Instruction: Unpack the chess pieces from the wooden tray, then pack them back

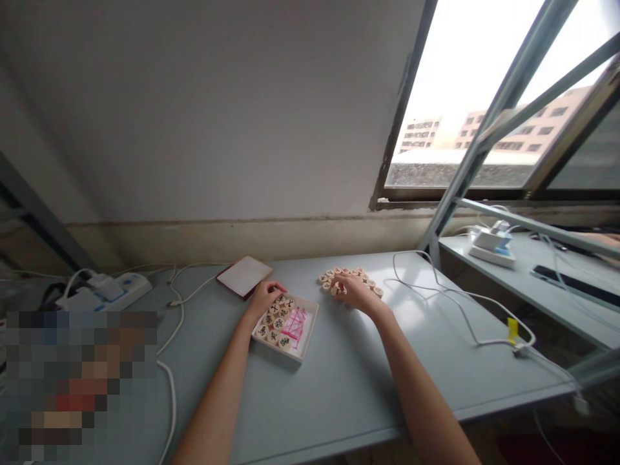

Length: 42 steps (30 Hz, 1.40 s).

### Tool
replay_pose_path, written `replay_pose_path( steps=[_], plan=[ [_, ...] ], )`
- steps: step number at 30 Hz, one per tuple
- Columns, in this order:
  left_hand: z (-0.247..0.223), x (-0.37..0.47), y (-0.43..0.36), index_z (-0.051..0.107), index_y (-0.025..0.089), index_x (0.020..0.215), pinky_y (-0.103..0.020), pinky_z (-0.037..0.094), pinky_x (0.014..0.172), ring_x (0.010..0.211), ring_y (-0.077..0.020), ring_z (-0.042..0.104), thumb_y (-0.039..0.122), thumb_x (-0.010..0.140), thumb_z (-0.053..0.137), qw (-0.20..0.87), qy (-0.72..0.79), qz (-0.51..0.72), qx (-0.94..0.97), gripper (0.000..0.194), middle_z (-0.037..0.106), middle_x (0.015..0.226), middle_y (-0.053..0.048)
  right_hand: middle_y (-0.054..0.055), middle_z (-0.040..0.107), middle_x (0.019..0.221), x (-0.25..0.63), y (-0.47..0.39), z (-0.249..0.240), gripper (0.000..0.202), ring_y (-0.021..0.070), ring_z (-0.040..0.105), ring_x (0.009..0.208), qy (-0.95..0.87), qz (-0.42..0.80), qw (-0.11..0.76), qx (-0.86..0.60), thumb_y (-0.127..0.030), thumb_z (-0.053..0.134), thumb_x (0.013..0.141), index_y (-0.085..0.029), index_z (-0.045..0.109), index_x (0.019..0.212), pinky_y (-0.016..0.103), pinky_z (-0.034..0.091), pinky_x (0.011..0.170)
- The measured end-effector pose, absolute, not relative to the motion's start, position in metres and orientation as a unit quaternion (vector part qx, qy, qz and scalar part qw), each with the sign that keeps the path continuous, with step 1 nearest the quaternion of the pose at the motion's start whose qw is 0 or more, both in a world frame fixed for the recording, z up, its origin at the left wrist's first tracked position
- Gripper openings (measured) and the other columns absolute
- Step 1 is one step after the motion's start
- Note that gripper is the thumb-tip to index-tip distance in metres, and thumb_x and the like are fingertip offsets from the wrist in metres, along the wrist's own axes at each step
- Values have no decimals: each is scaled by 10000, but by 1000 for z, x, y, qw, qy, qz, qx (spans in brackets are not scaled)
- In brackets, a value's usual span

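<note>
A shallow white box [310,329] lies on the desk, with Chinese chess pieces [278,322] set in rows along its left part. Pink lines mark the bare floor of the box at its right. My left hand [266,298] is curled at the box's upper left corner, gripping its edge. To the right, a group of more chess pieces [371,283] sits on the desk. Over the near side of this group is my right hand [356,292], its fingers closed on one chess piece [335,290]. The hand hides part of the group behind it.
A box lid [246,276] lies behind my left hand near the wall. White cables [465,303] loop over the desk's right side. At the left stands a power strip [128,287] with plugs. A metal frame post [479,139] rises at the right by the window.
</note>
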State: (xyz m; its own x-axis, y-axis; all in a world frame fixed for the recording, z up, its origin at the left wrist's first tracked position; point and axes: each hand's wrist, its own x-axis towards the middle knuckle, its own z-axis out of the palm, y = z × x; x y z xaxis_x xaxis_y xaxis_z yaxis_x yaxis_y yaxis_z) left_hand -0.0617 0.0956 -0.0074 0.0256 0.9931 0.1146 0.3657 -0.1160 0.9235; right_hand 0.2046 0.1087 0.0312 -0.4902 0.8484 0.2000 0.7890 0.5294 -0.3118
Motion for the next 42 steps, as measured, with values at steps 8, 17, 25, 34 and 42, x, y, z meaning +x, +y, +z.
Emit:
replay_pose_path(
  steps=[8, 17, 25, 34, 42],
  plan=[
    [-8, -62, 96, 623, 141, 626, -217, 399, 537, 583, -137, 537, 177, 581, 454, 371, 546, 426, 619, 179, 582, 590, -13, 21, 608, 742, 197, 107, 32, 36, 131, 513, 675, -866, 54, 137, -478, -164, 580, 706, -171, 592, 739, 217, 303, 602],
    [-9, -64, 98, 633, 146, 615, -223, 407, 555, 607, -149, 546, 188, 588, 465, 358, 545, 425, 627, 175, 600, 601, -20, 64, 609, 795, 190, 98, 42, 140, 165, 542, 725, -872, -68, 76, -479, -98, 472, 775, -162, 584, 723, 255, 321, 651],
    [-9, -63, 96, 614, 150, 615, -235, 421, 572, 603, -151, 563, 207, 593, 459, 367, 550, 430, 614, 167, 613, 610, -18, 111, 595, 836, 186, 97, 36, 235, 201, 543, 773, -872, -140, 26, -468, -13, 409, 752, -139, 606, 784, 325, 330, 753],
    [-14, -65, 98, 613, 152, 616, -234, 419, 583, 609, -150, 558, 228, 611, 461, 356, 553, 426, 621, 170, 614, 615, -16, 99, 612, 723, 176, 85, 51, 222, 189, 541, 688, -870, -77, 15, -487, -15, 442, 743, -142, 617, 693, 361, 282, 806],
    [-11, -65, 99, 605, 159, 587, -230, 408, 568, 610, -154, 544, 234, 596, 457, 349, 562, 415, 624, 166, 602, 603, -13, 102, 627, 874, 175, 88, 44, 86, 220, 527, 862, -871, -116, 62, -472, -204, 567, 754, -166, 607, 819, 354, 262, 821]
  ],
)
